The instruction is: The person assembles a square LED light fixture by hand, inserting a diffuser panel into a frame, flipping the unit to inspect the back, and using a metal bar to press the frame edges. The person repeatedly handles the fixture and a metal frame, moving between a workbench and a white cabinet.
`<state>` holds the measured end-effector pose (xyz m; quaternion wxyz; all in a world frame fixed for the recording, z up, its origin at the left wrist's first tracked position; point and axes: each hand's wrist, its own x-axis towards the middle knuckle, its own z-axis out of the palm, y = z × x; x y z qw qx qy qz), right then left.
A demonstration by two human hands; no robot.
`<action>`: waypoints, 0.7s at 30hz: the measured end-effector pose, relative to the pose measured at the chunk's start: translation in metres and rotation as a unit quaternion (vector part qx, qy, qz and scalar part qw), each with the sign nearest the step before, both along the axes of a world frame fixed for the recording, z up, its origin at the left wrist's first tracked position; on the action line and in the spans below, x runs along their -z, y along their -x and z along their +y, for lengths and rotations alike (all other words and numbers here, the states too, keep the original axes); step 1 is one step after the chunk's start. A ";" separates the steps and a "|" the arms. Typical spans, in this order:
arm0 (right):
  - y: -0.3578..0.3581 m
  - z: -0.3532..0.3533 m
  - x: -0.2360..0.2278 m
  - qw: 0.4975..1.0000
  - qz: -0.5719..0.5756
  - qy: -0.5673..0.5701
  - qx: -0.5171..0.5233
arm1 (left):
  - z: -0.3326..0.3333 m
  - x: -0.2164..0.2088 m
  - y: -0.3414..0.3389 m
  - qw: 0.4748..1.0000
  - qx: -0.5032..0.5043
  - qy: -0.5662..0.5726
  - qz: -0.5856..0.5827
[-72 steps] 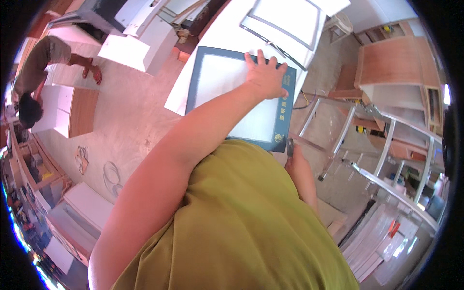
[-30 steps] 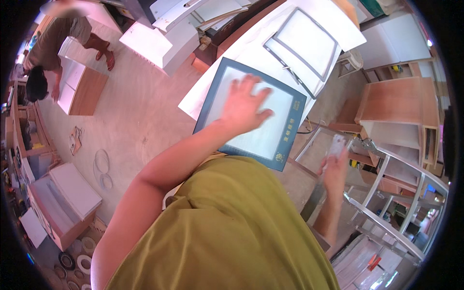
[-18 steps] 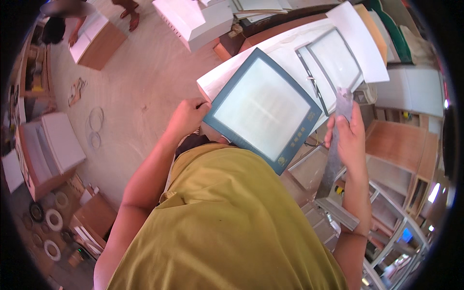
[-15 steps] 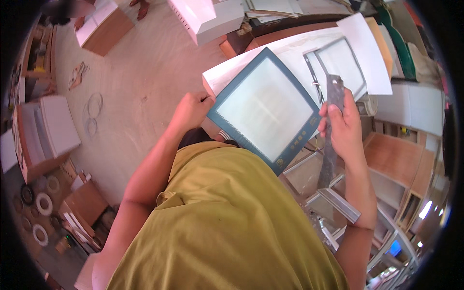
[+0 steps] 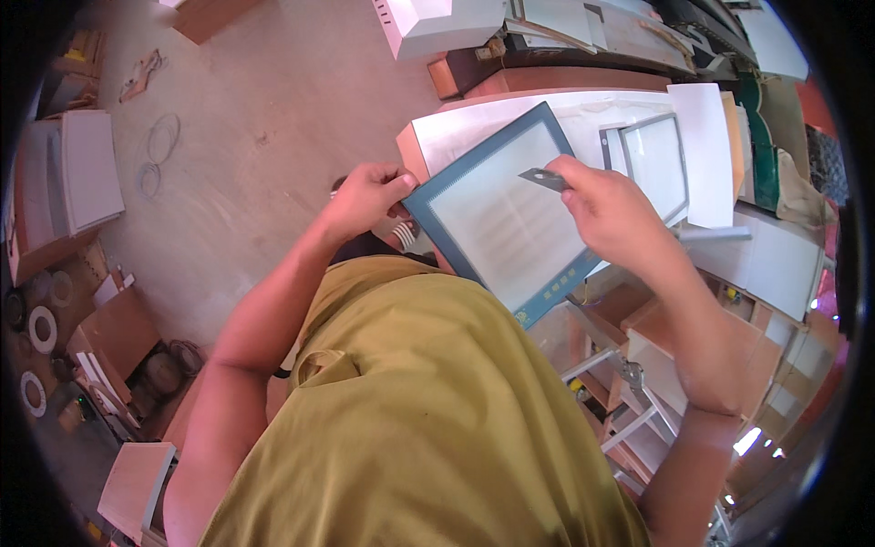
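Note:
A flat glass panel point(image 5: 497, 223) with a dark blue-green border and a pale see-through middle is held tilted in front of my body. My left hand point(image 5: 366, 199) pinches its left corner, thumb on top. My right hand point(image 5: 620, 208) is closed around a flat grey metal blade point(image 5: 544, 179) with a small hole near its pointed end. This tip lies over the upper right part of the panel; whether it touches the glass I cannot tell. My palm hides the rest of the blade.
Behind the panel is a white-topped bench point(image 5: 447, 135), with a second framed pane point(image 5: 658, 159) and a white sheet point(image 5: 706, 150) on it. Metal frames point(image 5: 629, 387) and wooden cabinets point(image 5: 702, 351) stand to the right. Wire coils point(image 5: 162, 139) lie on the left floor.
My right hand has swung left over the panel, turning the blade from upright to pointing left. My left hand still grips the corner. The whole view has shifted.

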<state>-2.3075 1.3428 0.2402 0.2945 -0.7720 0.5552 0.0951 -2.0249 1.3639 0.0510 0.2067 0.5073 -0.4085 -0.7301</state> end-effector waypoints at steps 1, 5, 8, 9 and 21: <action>-0.004 -0.002 0.006 0.996 0.029 0.058 -0.057 | 0.002 0.008 -0.003 0.999 -0.010 -0.012 0.052; -0.030 -0.008 0.034 0.976 0.111 0.116 -0.149 | 0.023 0.021 0.003 0.987 -0.056 -0.056 0.137; -0.053 -0.012 0.053 0.968 0.112 0.120 -0.192 | 0.020 0.016 0.001 0.992 -0.036 -0.048 0.108; -0.057 -0.013 0.060 0.965 0.100 0.127 -0.208 | 0.020 0.020 0.000 0.990 -0.036 -0.054 0.125; -0.078 -0.025 0.085 0.933 0.127 0.129 -0.311 | 0.030 0.041 0.001 0.974 -0.072 -0.064 0.206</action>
